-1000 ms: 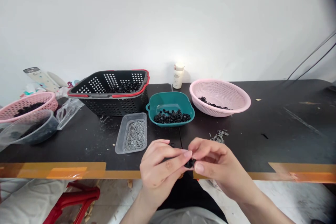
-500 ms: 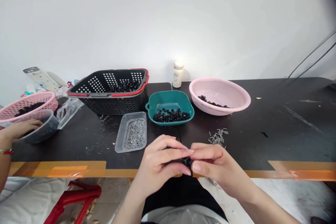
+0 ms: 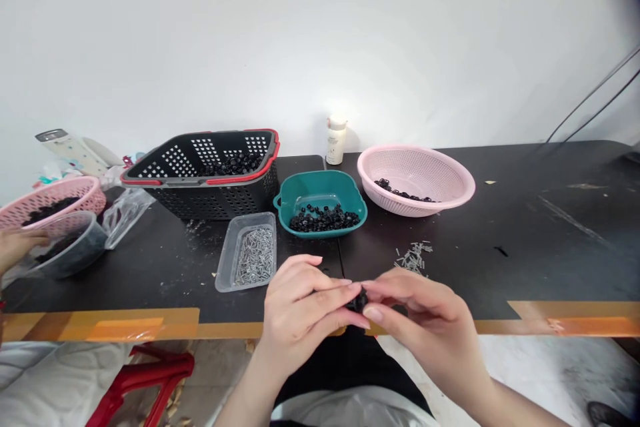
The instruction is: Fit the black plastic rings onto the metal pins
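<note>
Small black part point(image 3: 359, 300), seemingly pinched between both hands' fingers point(image 3: 367, 312)

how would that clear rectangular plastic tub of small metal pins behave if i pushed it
The clear rectangular plastic tub looks thin-walled, so it may flex when gripped. Its small metal pins probably make it heavy for its size. Low and flat on the black table, it should slide, not tip.

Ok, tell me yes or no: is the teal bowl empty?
No, the teal bowl holds a heap of small black parts.
</note>
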`<state>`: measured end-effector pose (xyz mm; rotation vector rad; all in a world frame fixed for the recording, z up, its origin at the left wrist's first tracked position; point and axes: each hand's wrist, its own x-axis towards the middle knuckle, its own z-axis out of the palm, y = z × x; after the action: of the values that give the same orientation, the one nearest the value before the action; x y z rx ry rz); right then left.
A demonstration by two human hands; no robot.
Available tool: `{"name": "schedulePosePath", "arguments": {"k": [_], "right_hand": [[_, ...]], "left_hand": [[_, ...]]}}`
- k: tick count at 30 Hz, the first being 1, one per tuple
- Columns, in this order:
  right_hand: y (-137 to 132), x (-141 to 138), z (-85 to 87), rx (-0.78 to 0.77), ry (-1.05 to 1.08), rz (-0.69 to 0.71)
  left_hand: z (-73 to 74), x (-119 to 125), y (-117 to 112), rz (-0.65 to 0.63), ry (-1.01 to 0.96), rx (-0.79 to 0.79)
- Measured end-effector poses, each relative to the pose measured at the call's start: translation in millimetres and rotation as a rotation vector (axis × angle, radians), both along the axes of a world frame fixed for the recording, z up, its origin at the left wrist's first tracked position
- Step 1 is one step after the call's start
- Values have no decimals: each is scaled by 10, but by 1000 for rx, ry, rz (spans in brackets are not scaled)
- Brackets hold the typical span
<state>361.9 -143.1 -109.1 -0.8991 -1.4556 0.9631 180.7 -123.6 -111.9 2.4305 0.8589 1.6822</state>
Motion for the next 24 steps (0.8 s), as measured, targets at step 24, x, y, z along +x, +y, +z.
{"name": "schedulePosePath", "arguments": {"k": [24], "right_hand": [[329, 97, -19, -625, 218, 637]], "left_hand": [[-97, 122, 27, -24, -118, -15]]}}
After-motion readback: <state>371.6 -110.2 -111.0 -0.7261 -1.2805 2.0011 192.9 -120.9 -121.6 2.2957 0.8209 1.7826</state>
